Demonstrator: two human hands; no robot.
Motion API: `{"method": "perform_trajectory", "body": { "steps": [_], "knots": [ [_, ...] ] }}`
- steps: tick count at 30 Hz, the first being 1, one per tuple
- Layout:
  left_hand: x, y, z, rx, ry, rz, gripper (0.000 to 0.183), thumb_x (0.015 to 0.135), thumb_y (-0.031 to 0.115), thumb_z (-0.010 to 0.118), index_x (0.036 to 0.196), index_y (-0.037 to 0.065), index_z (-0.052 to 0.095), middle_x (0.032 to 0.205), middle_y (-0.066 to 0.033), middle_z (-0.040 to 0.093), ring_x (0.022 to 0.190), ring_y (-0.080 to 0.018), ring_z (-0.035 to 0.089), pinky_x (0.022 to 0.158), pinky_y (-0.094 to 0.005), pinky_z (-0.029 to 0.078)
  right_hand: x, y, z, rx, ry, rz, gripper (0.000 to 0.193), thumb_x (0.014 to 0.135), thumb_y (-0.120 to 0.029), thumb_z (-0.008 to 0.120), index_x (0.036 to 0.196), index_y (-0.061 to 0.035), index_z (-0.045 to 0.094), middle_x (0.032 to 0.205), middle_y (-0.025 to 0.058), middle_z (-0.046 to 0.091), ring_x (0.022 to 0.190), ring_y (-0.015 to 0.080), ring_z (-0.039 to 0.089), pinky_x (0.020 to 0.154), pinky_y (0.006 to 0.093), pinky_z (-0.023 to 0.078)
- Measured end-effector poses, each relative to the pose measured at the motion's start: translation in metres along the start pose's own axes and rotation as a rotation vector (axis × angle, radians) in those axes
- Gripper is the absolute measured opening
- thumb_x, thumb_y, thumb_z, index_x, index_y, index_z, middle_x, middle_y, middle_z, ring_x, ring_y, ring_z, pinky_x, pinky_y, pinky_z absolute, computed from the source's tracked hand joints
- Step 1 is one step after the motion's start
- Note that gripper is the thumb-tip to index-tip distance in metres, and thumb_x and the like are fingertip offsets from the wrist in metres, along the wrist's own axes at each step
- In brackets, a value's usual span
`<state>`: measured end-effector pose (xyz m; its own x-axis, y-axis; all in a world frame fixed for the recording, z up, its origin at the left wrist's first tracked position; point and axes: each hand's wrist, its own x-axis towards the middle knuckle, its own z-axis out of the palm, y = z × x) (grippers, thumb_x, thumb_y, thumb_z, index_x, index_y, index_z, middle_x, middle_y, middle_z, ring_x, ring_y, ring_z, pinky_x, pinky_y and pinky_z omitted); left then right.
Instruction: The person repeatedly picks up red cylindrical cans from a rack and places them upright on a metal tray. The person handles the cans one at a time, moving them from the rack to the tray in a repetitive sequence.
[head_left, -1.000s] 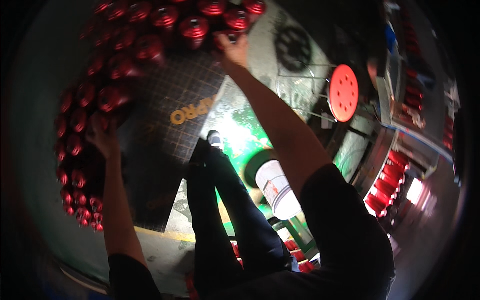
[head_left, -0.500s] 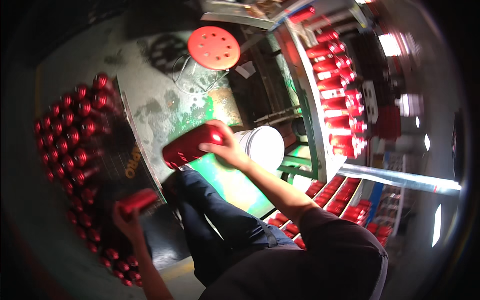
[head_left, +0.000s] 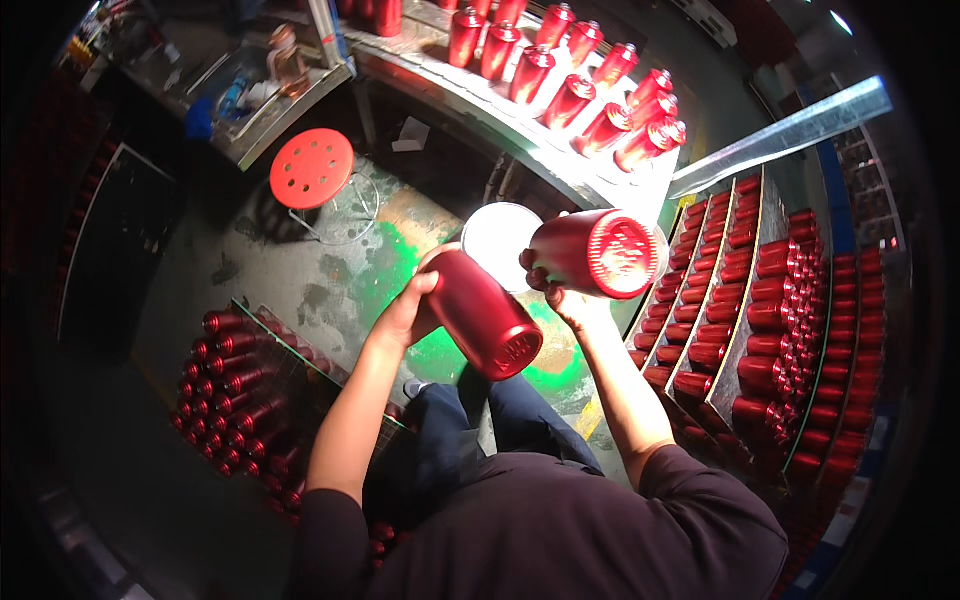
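My left hand [head_left: 408,308] is wrapped round a dark red metal bottle [head_left: 482,312]. That bottle tilts with its base toward me, lower right, and its upper end is hidden by the hand's side. Close beside it, my right hand [head_left: 572,306] grips a second red metal bottle [head_left: 572,252]. Its round, ridged base faces me and shines in bright light, while its far end is out of sight. Both bottles are held up in front of my body, above the floor and a white bucket [head_left: 497,235].
Several red bottles [head_left: 533,72] stand upright on a brightly lit bench ahead. To the right, racks hold rows of red bottles [head_left: 712,310]. Stacked bottles [head_left: 225,390] lie at lower left. A red round stool [head_left: 312,168] stands ahead left. A metal bar [head_left: 785,135] juts out at right.
My view has swung right. My left hand has come up from beside the stacked bottles with its bottle, next to the right one. My right hand's bottle now turns its base to me.
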<state>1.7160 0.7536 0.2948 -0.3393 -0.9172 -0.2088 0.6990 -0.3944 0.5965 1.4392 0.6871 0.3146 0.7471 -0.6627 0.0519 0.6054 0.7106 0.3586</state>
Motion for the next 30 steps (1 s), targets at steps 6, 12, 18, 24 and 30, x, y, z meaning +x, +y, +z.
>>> {"method": "perform_trajectory", "body": {
  "steps": [6, 12, 18, 24, 30],
  "knots": [
    [0.130, -0.058, 0.050, 0.615, 0.024, 0.340, 0.052, 0.097, 0.034, 0.064, 0.136, 0.003, 0.050, 0.120, -0.0146, 0.065, 0.111, -0.0238, 0.065, 0.096, -0.0383, 0.056, -0.028, -0.068, 0.035, 0.106, -0.241, 0.061, 0.067, 0.100, -0.044, 0.055, 0.148, -0.0030, 0.034, 0.145, 0.0281, 0.029, 0.125, 0.0464, 0.040, 0.105, 0.0591, 0.047],
    [0.201, -0.051, 0.075, -0.826, -0.274, -0.409, 0.055, 0.095, 0.040, 0.062, 0.140, 0.012, 0.050, 0.126, -0.0209, 0.057, 0.114, -0.0418, 0.058, 0.093, -0.0533, 0.057, -0.041, -0.145, 0.021, -0.449, 0.061, -0.334, 0.065, 0.101, -0.035, 0.057, 0.145, 0.0049, 0.031, 0.136, 0.0306, 0.032, 0.117, 0.0471, 0.045, 0.096, 0.0513, 0.057],
    [0.249, -0.058, 0.078, -0.857, -0.154, -0.468, 0.062, 0.096, 0.048, 0.057, 0.145, 0.011, 0.045, 0.130, -0.0295, 0.054, 0.101, -0.0483, 0.063, 0.085, -0.0564, 0.060, -0.034, -0.173, 0.019, -0.015, -0.127, -0.308, 0.065, 0.101, -0.041, 0.055, 0.147, -0.0014, 0.033, 0.138, 0.0322, 0.030, 0.115, 0.0493, 0.045, 0.091, 0.0532, 0.060],
    [0.274, 0.017, 0.093, 0.239, -0.044, 0.167, 0.054, 0.085, 0.023, 0.074, 0.133, 0.009, 0.055, 0.118, -0.0116, 0.066, 0.108, -0.0240, 0.065, 0.093, -0.0395, 0.056, -0.003, -0.198, 0.073, -0.518, 0.353, -0.676, 0.057, 0.102, -0.045, 0.044, 0.137, -0.0005, 0.050, 0.131, 0.0223, 0.059, 0.123, 0.0380, 0.057, 0.102, 0.0545, 0.051],
    [0.302, 0.150, -0.024, 0.107, 0.296, 0.108, 0.050, 0.092, 0.034, 0.064, 0.139, 0.018, 0.052, 0.129, -0.0070, 0.060, 0.118, -0.0256, 0.060, 0.093, -0.0467, 0.056, 0.078, -0.208, 0.121, -1.194, 0.600, -0.656, 0.070, 0.084, -0.025, 0.077, 0.145, -0.0089, 0.047, 0.135, 0.0129, 0.059, 0.128, 0.0293, 0.055, 0.110, 0.0483, 0.044]
  ]
}}
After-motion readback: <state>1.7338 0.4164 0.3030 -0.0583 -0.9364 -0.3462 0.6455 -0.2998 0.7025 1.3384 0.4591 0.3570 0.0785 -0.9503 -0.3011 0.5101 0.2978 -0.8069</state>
